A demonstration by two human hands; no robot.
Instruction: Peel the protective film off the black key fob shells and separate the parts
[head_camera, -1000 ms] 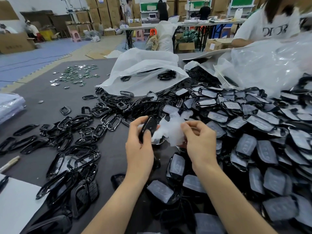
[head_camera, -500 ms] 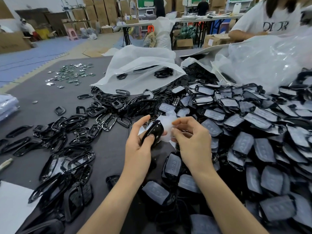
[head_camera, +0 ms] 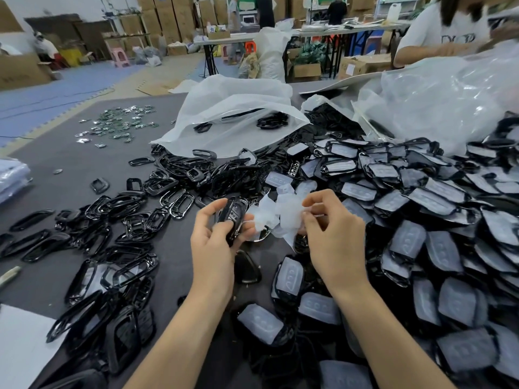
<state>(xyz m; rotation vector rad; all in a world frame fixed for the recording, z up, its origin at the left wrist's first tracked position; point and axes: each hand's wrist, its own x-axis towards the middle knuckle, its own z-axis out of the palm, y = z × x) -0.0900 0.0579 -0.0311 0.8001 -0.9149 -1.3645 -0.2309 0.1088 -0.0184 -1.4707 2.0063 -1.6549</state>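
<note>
A dark desk (head_camera: 70, 164) is carrying a big heap of film-covered shells (head_camera: 421, 220) on the right and a spread of bare black frames (head_camera: 118, 220) on the left. Between them, the left hand (head_camera: 216, 248) is gripping a black key fob shell (head_camera: 231, 217) with curled fingers, while the right hand (head_camera: 334, 240) is pinching crumpled white film (head_camera: 280, 214) just beside it.
</note>
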